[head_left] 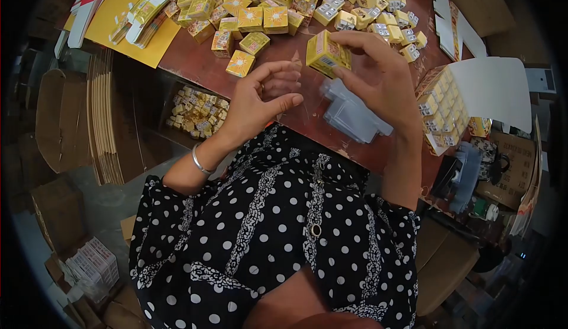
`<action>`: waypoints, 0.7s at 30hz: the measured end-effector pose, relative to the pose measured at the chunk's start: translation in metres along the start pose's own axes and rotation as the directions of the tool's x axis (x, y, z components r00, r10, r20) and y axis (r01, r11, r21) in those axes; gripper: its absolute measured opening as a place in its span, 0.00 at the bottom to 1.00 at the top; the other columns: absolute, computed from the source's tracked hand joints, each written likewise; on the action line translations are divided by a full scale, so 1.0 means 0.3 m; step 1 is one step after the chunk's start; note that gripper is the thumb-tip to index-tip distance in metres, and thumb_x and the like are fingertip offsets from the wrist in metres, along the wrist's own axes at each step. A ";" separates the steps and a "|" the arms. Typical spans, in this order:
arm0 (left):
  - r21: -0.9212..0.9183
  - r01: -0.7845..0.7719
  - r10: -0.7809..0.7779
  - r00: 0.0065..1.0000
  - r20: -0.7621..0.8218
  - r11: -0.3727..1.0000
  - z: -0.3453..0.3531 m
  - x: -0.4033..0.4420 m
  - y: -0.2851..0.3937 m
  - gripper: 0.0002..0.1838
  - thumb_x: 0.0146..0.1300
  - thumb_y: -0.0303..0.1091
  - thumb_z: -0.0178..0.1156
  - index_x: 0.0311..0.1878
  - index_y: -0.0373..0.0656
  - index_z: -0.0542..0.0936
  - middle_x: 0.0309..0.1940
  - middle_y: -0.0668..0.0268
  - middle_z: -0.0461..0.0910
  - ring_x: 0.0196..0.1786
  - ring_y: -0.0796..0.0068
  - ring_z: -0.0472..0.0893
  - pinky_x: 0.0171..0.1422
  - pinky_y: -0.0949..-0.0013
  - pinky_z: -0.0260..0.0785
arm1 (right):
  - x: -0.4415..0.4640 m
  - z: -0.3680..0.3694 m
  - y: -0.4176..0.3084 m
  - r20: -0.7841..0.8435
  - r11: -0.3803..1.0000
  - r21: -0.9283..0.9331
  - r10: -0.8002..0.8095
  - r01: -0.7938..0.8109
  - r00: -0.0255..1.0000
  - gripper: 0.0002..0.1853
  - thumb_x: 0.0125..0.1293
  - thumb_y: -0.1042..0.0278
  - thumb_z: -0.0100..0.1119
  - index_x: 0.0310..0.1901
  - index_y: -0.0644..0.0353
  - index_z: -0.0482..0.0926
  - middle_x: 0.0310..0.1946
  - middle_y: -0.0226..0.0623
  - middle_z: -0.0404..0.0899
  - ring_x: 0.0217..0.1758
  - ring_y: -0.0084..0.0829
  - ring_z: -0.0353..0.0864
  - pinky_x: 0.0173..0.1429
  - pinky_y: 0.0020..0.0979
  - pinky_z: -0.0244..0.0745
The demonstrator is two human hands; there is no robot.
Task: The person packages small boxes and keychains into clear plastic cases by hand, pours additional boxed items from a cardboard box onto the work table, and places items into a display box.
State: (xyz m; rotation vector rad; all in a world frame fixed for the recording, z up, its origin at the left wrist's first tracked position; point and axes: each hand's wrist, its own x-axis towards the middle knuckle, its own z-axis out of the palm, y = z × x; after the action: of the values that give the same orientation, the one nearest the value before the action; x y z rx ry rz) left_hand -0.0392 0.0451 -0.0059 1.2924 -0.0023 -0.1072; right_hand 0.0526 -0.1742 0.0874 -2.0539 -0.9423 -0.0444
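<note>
My right hand (381, 71) grips a small yellow printed box (325, 55) between thumb and fingers, held above the table. To its left, my left hand (266, 95) is open, its fingers loosely curled and the thumb apart, with nothing visible in it. Beneath my right hand lies a stack of clear plastic sleeves (352, 119) near the table's front edge. Beyond both hands spreads a heap of similar small yellow boxes (251, 18). Small yellow and silver cube-like pieces (390, 24) are piled to the right of the boxes.
The table (189, 57) is dark red. Flat printed cartons (142, 18) rest on a yellow sheet (106, 30) at far left. An open carton of yellow cubes (441, 110) stands at right. Below the table, a box holds loose cubes (198, 113) beside stacked cardboard (105, 116).
</note>
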 end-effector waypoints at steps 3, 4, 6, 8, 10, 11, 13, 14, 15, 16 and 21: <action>-0.013 -0.015 0.015 1.000 0.000 1.000 0.012 0.001 -0.006 0.30 0.63 0.23 0.71 0.67 0.36 0.72 0.57 0.58 0.80 0.57 0.73 0.82 0.63 0.70 0.77 | -0.010 -0.003 -0.005 0.098 0.993 -0.106 -0.041 0.051 0.994 0.23 0.59 0.79 0.69 0.58 0.61 0.82 0.56 0.37 0.84 0.57 0.33 0.83 0.64 0.33 0.76; 0.021 -0.025 0.025 1.000 0.008 0.999 0.019 -0.002 -0.007 0.31 0.63 0.23 0.71 0.68 0.35 0.71 0.57 0.58 0.80 0.58 0.73 0.82 0.63 0.70 0.77 | -0.013 -0.004 -0.004 0.142 0.992 -0.106 -0.052 0.068 0.989 0.24 0.58 0.79 0.70 0.58 0.60 0.82 0.57 0.38 0.84 0.57 0.36 0.83 0.64 0.35 0.77; 0.058 -0.034 0.033 0.999 0.018 0.998 0.033 -0.003 -0.005 0.31 0.63 0.23 0.71 0.68 0.35 0.71 0.56 0.58 0.80 0.58 0.73 0.82 0.63 0.70 0.77 | -0.020 0.001 0.010 0.152 0.992 -0.094 -0.063 0.078 0.986 0.23 0.58 0.78 0.70 0.57 0.60 0.83 0.57 0.39 0.83 0.58 0.37 0.83 0.64 0.36 0.76; 0.001 -0.118 0.118 0.993 0.023 0.993 0.052 -0.003 0.004 0.31 0.64 0.23 0.70 0.69 0.36 0.70 0.55 0.59 0.80 0.58 0.73 0.82 0.62 0.70 0.77 | -0.033 0.007 0.024 0.164 0.993 -0.082 -0.073 0.087 0.984 0.23 0.58 0.78 0.70 0.57 0.60 0.83 0.57 0.40 0.83 0.59 0.39 0.82 0.65 0.37 0.76; 0.000 -0.138 0.138 0.990 0.018 0.990 0.073 -0.005 0.015 0.31 0.65 0.23 0.69 0.70 0.37 0.70 0.55 0.59 0.80 0.58 0.72 0.82 0.62 0.70 0.76 | -0.046 0.010 0.035 0.175 0.999 -0.018 -0.029 0.033 0.984 0.21 0.59 0.78 0.70 0.56 0.60 0.84 0.60 0.40 0.81 0.63 0.40 0.80 0.66 0.38 0.75; -0.002 -0.160 0.160 0.987 0.010 0.987 0.082 -0.006 0.018 0.32 0.65 0.23 0.68 0.71 0.39 0.69 0.56 0.60 0.80 0.59 0.72 0.81 0.62 0.70 0.76 | -0.053 0.013 0.041 0.175 0.999 -0.017 -0.029 0.033 0.984 0.21 0.59 0.78 0.70 0.56 0.60 0.84 0.60 0.40 0.81 0.63 0.40 0.80 0.66 0.38 0.75; 0.005 -0.171 0.171 0.985 0.010 0.985 0.096 -0.003 0.016 0.32 0.66 0.23 0.67 0.72 0.39 0.69 0.57 0.60 0.79 0.59 0.72 0.81 0.62 0.71 0.76 | -0.067 0.019 0.050 0.133 0.992 -0.066 -0.095 0.104 0.987 0.25 0.59 0.74 0.71 0.61 0.58 0.82 0.64 0.39 0.78 0.66 0.39 0.79 0.66 0.38 0.76; 0.011 -0.184 0.184 0.983 0.010 0.983 0.102 0.000 0.015 0.32 0.67 0.23 0.67 0.73 0.40 0.68 0.59 0.60 0.78 0.59 0.73 0.81 0.62 0.71 0.76 | -0.075 0.021 0.050 0.130 0.993 -0.066 -0.093 0.103 0.987 0.25 0.59 0.74 0.71 0.61 0.58 0.82 0.64 0.39 0.78 0.66 0.39 0.79 0.66 0.38 0.76; 0.011 -0.183 0.183 0.983 0.013 0.983 0.106 0.005 0.018 0.32 0.67 0.23 0.67 0.73 0.40 0.68 0.59 0.60 0.78 0.59 0.73 0.81 0.62 0.71 0.76 | -0.083 0.024 0.048 0.004 0.995 -0.059 -0.081 0.081 0.997 0.27 0.61 0.72 0.72 0.63 0.58 0.80 0.64 0.40 0.77 0.63 0.39 0.80 0.63 0.37 0.77; -0.001 -0.196 0.196 0.981 0.006 0.981 0.110 0.012 0.024 0.31 0.68 0.24 0.66 0.73 0.40 0.68 0.60 0.60 0.78 0.59 0.73 0.81 0.61 0.72 0.76 | -0.095 0.028 0.044 -0.122 0.997 -0.050 -0.065 0.059 0.990 0.28 0.62 0.69 0.72 0.64 0.59 0.78 0.64 0.40 0.76 0.60 0.39 0.82 0.61 0.36 0.79; -0.011 -0.229 0.229 0.973 0.039 0.973 0.151 0.024 0.029 0.30 0.71 0.25 0.64 0.74 0.40 0.68 0.61 0.62 0.77 0.59 0.75 0.80 0.59 0.73 0.76 | -0.195 0.114 0.060 -0.043 0.753 0.612 0.337 -0.242 0.940 0.30 0.65 0.71 0.70 0.68 0.61 0.73 0.66 0.40 0.75 0.62 0.30 0.80 0.62 0.32 0.78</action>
State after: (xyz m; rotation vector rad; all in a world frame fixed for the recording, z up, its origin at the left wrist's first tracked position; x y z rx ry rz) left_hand -0.0341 0.0034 0.0146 1.2743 -0.1851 0.0648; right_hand 0.0123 -0.1915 0.0328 -1.5425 -0.4421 0.2379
